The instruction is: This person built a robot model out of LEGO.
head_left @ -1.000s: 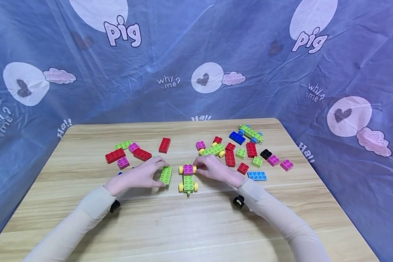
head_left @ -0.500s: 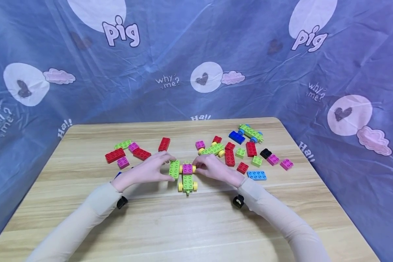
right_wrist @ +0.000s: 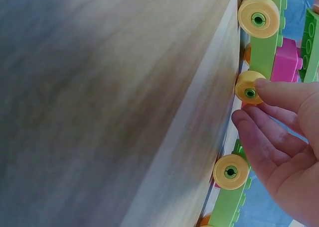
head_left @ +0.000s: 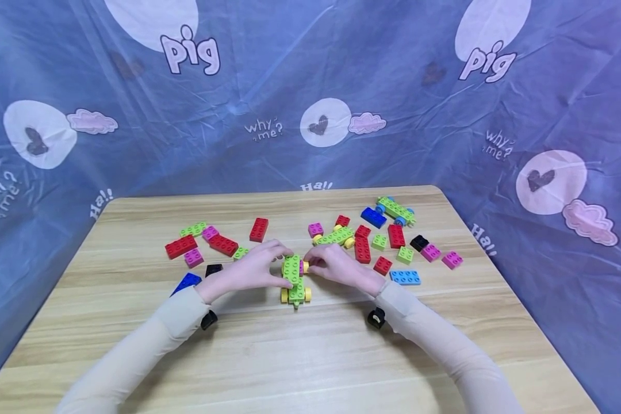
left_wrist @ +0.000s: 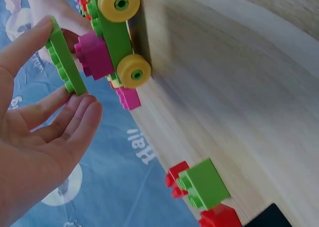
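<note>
Between the thumb and fingertips of my left hand is a thin green building plate, studs facing up. It is held over a magenta brick that sits on a green toy car base with yellow wheels. A narrow gap separates plate and brick in the left wrist view. My right hand pinches the base by its far right yellow wheel. From the head view, the plate covers most of the magenta brick.
Behind my right hand stands another yellow-wheeled base; a blue-wheeled one is at the back right. Loose bricks lie on both sides, including a light blue one and a dark blue one. Patterned blue fabric hangs behind the table.
My left hand has carried the green plate rightward from beside the car base to above the magenta brick. My right hand has stayed at the wheel.
</note>
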`<action>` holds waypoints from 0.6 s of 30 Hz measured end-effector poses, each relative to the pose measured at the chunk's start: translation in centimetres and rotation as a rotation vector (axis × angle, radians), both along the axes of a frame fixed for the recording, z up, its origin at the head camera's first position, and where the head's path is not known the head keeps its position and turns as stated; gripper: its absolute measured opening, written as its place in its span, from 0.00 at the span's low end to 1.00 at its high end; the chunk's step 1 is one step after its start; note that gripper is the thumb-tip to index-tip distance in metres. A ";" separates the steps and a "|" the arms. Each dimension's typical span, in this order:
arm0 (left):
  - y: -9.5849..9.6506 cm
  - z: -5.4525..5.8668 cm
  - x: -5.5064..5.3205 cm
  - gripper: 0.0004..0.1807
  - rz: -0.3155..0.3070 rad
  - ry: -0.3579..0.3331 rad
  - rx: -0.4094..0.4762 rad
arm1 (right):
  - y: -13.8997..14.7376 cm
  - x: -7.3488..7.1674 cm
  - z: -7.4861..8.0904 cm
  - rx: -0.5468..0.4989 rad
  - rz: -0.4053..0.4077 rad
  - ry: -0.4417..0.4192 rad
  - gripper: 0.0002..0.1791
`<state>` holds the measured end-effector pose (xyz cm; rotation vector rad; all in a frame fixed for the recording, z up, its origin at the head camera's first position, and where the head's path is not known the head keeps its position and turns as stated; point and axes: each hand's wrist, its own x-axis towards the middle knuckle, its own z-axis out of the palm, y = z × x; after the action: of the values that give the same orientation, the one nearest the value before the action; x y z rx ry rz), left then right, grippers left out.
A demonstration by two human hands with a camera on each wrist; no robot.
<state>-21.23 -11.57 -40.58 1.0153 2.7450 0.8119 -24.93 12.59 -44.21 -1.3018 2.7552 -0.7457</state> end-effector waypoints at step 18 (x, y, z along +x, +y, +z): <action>0.9 -0.4 0.1 0.36 0.023 0.006 -0.042 | 0.0 0.2 0.1 -0.015 -0.005 0.009 0.12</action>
<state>-21.12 -10.67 -41.00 0.9819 2.7709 0.7519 -24.75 12.59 -44.07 -1.3047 2.7664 -0.7638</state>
